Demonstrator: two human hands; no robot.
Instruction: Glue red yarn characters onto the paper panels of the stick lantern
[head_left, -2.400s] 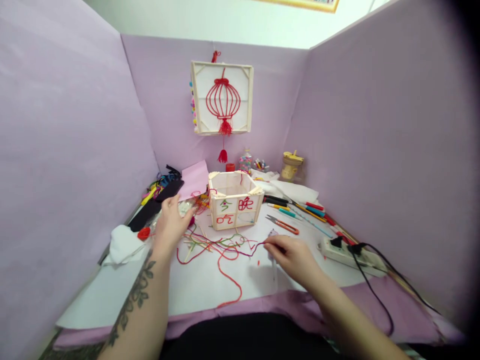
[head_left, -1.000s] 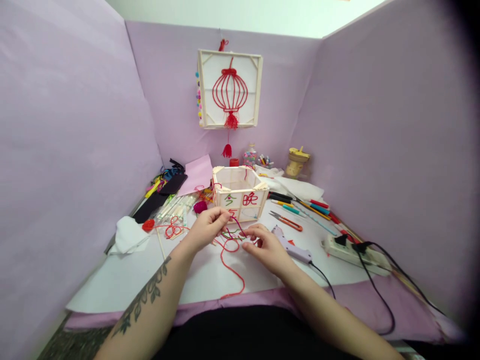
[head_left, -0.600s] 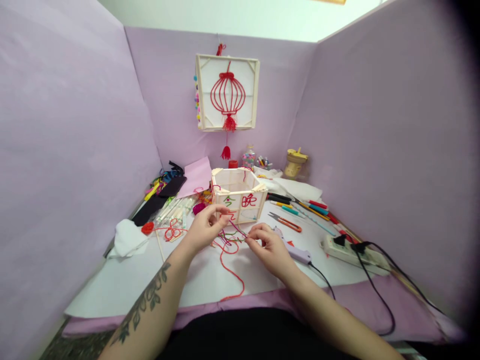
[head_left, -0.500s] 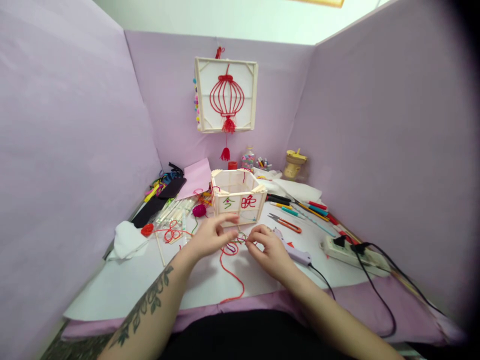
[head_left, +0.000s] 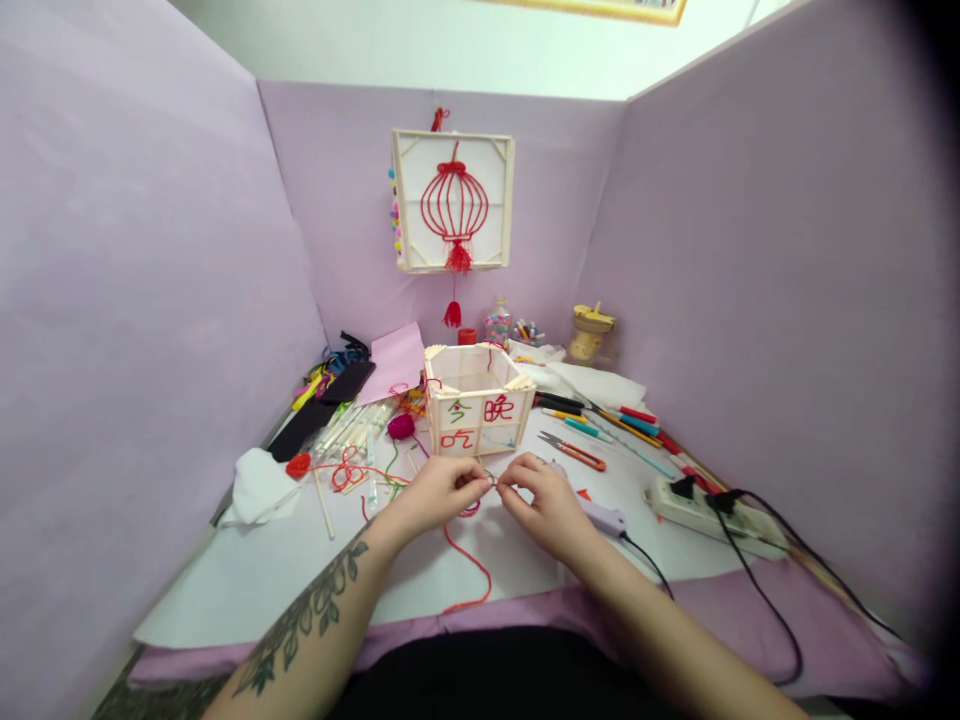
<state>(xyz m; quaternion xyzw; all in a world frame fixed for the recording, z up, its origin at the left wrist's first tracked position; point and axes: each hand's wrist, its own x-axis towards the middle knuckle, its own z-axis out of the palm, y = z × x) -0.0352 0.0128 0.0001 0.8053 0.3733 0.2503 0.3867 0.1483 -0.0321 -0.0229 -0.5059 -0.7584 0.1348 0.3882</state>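
Observation:
Fingertip to fingertip, my left hand (head_left: 450, 485) and my right hand (head_left: 541, 500) meet low over the white sheet. Both are closed in a pinch on a short, thin strand of yarn (head_left: 492, 481), mostly hidden by the fingers; its colour is hard to tell. Below them lie purple yarn loops (head_left: 469, 508) and a long red strand (head_left: 472, 568) that trails towards the table's front edge. Just beyond my hands stands an open-topped white box frame (head_left: 480, 440) with yarn characters in green and red on its front.
Right of my hands lie a lilac glue gun (head_left: 604, 518), orange-handled snips (head_left: 581, 455) and a power strip (head_left: 712, 515). To the left are a magenta yarn ball (head_left: 401, 427), a red yarn bundle (head_left: 298, 466) and white cloth (head_left: 259, 485). A decorated lantern (head_left: 454, 200) hangs behind.
My left hand has come down and closed its fingers, joining my right hand at the strand. A red character on the box's lower front has come into view from behind it.

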